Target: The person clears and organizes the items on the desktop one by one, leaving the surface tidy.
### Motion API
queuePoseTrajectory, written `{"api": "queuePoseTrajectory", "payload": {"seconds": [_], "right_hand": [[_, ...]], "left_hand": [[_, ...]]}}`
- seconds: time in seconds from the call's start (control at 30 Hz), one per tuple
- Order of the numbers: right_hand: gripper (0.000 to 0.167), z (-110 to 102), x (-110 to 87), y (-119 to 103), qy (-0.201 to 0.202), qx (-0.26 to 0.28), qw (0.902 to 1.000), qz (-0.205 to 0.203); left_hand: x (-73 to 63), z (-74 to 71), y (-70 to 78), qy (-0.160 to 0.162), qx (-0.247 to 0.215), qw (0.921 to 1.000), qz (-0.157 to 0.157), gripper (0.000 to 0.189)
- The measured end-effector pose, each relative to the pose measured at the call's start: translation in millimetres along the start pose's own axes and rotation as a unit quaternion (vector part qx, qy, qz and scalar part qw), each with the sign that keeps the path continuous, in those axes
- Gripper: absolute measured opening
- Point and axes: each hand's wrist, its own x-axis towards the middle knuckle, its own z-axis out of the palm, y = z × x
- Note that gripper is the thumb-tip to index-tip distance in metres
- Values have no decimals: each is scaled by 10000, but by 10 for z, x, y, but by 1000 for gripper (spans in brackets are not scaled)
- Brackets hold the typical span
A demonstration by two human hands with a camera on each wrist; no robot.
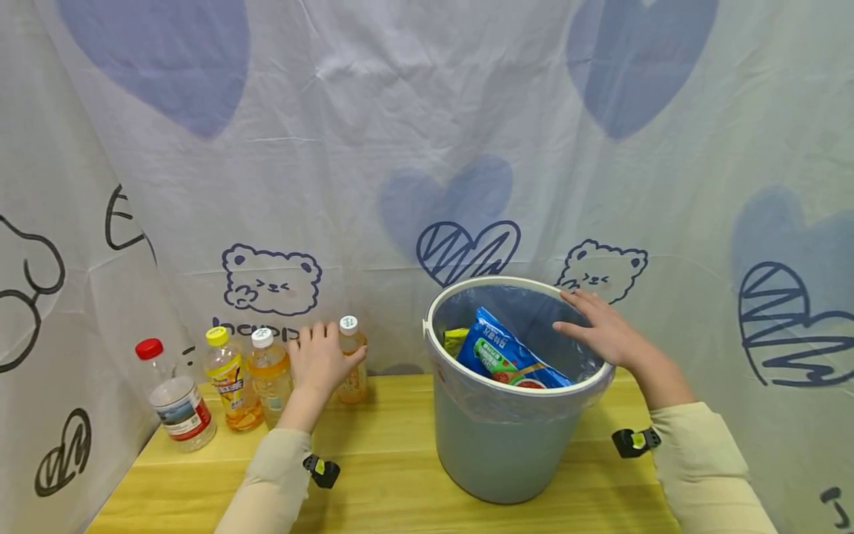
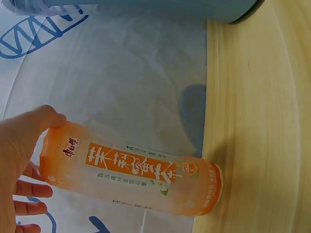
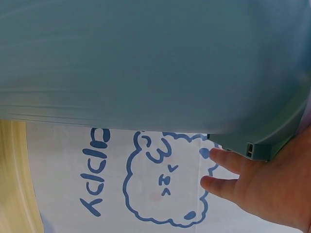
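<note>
My left hand (image 1: 319,363) is at a clear bottle with an orange label and white cap (image 1: 353,363), upright on the wooden table. In the left wrist view the thumb lies on the upper edge of the bottle's label (image 2: 131,170) and the index finger passes behind it; the hand covers the bottle's top. My right hand (image 1: 603,326) rests on the right rim of a grey-blue bin (image 1: 503,445), thumb on the inner side. Its straight fingers (image 3: 221,187) reach past the rim's outside in the right wrist view.
Left of that hand stand a yellow-capped bottle (image 1: 233,393), another white-capped bottle (image 1: 270,374) and a red-capped bottle (image 1: 179,408). Inside the lined bin lie a blue snack bag (image 1: 497,348) and a yellow packet (image 1: 455,341). A patterned cloth (image 1: 373,111) hangs behind the table (image 1: 380,475).
</note>
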Motion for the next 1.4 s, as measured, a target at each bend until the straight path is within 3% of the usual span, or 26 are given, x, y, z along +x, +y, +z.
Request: {"api": "queuePoseTrajectory", "payload": {"seconds": [0.23,0.47,0.73,1.1,1.4], "right_hand": [[78,5,-3,-4,17,44,10000,-4],[78,-7,2,5,21,47,10000,-23],[80,2,1,14,27,34,10000,-34],[79,-12,-15,-5,10,30,10000,-61],[79,-2,-10,-3,21,37,9999,-93]], "left_hand": [[-16,-43,22,130,33,9999,99,71],[0,-133,65,659,53,9972,343,68],[-5,-278,145,1011,-11,9933,551,69],[0,-596,275,1962,-160,9758,954,70],[55,-824,374,2381,-556,9640,1041,66]]}}
